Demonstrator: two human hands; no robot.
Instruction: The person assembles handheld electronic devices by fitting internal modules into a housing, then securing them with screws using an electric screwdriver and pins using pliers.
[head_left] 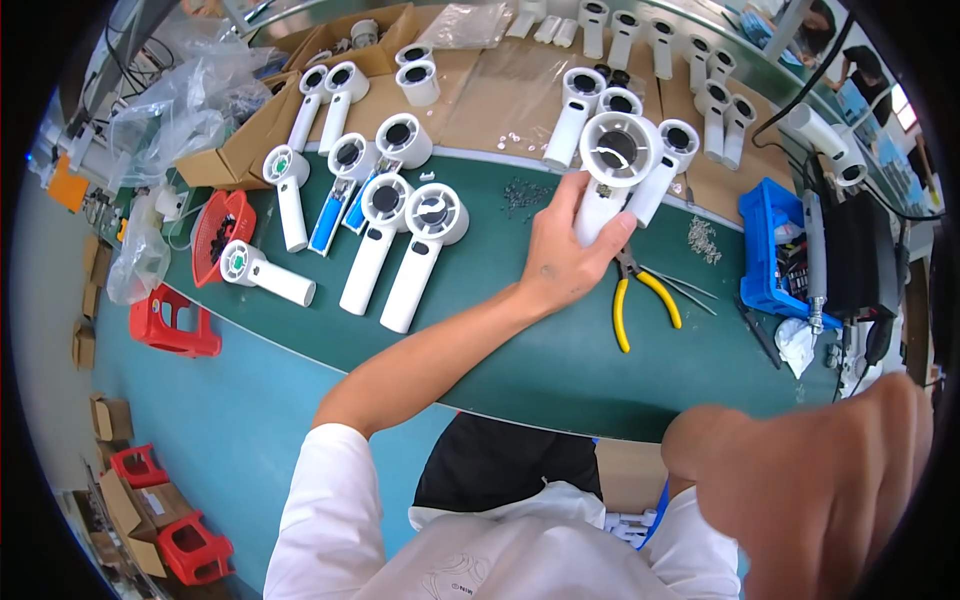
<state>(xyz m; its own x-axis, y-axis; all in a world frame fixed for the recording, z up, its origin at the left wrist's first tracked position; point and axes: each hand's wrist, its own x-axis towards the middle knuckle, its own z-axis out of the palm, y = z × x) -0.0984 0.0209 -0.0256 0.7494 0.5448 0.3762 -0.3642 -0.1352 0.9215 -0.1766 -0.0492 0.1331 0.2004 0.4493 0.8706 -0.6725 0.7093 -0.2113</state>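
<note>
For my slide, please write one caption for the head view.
Left hand holds a white handheld fan at a green workbench, near yellow-handled pliers; right hand close to camera.

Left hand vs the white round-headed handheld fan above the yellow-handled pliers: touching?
Touching. The head view shows the left hand gripping the white round-headed handheld fan by its handle, thumb against one side, index finger along the other.

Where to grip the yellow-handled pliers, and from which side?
Probably best around both yellow handles of the pliers, right hand coming from the green table's near edge. The handles splay toward the person; the metal end points away, close to the left hand and the white round-headed device it holds. Thin metal prongs lie just right: keep clear.
</note>
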